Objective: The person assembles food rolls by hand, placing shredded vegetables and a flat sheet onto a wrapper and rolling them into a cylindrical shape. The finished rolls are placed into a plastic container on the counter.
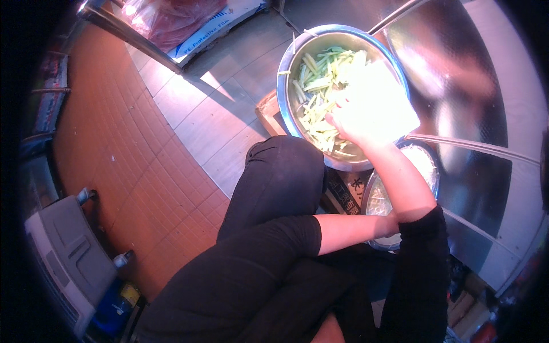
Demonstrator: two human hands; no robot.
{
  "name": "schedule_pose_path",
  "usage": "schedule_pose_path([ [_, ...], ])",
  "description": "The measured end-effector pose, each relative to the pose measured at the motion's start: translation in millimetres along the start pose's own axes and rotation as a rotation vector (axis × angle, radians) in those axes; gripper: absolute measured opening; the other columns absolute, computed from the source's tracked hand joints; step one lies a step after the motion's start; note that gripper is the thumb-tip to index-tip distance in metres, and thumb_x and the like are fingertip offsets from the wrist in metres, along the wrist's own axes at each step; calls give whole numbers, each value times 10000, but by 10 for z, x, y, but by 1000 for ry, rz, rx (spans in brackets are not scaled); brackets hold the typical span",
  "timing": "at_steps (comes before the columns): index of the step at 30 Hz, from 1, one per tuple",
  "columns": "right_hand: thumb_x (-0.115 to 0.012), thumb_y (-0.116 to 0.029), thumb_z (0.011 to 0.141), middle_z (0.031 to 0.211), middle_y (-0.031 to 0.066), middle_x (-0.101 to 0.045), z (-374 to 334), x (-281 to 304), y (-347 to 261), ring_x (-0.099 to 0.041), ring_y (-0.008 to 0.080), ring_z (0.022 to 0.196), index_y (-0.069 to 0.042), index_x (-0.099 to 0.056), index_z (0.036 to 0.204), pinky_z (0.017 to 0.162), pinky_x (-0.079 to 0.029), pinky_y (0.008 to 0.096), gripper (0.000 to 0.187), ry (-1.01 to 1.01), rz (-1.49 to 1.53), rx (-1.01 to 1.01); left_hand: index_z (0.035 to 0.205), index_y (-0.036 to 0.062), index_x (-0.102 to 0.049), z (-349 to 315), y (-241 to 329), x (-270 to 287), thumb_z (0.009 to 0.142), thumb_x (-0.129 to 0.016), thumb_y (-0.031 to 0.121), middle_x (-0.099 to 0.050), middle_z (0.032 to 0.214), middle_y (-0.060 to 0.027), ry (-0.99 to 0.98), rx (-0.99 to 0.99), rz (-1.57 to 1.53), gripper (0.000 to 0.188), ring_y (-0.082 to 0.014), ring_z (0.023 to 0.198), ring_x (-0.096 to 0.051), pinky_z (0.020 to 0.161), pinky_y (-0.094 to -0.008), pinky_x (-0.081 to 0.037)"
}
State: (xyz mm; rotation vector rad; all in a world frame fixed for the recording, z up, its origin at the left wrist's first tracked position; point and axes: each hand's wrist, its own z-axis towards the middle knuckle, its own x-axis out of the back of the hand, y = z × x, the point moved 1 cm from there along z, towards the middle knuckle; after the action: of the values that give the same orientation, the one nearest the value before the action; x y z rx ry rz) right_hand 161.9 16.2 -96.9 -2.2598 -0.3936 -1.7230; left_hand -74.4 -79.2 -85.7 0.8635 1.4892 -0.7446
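Hand (355,121) over green strips (315,84); bowl (282,98)

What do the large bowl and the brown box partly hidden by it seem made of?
The large bowl looks like polished metal, likely stainless steel: it shines smoothly, with bluish reflections. The brown box seems matte cardboard, judging by its dull tan surface, though little shows.

We see brown floor (131,154) at left, grey tiles (197,128) beside it, bright light patch (211,79) on tiles. Metal tube (137,43) slants across upper left; shiny metal panel (446,63) spans right side.
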Motion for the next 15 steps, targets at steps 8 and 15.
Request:
schedule_pose_path([
  [8,-700,-239,791,1071,204,-632,-306,445,38,-643,361,887,10,-611,1122,824,-506,439,423,-174,390,-334,1383,56,-388,-90,313,-39,1002,-384,291,-482,1333,-138,119,95,274,448,-221,1213,-471,1008,-334,-406],
  [15,-776,-88,710,995,97,-673,-1853,1137,121,-641,188,911,-1,-615,1117,815,-513,328,446,533,1043,-593,1353,69,-414,-13,726,76,1005,-352,411,-499,1307,-118,446,28,260,492,-218,1182,-495,980,-363,-419],
])
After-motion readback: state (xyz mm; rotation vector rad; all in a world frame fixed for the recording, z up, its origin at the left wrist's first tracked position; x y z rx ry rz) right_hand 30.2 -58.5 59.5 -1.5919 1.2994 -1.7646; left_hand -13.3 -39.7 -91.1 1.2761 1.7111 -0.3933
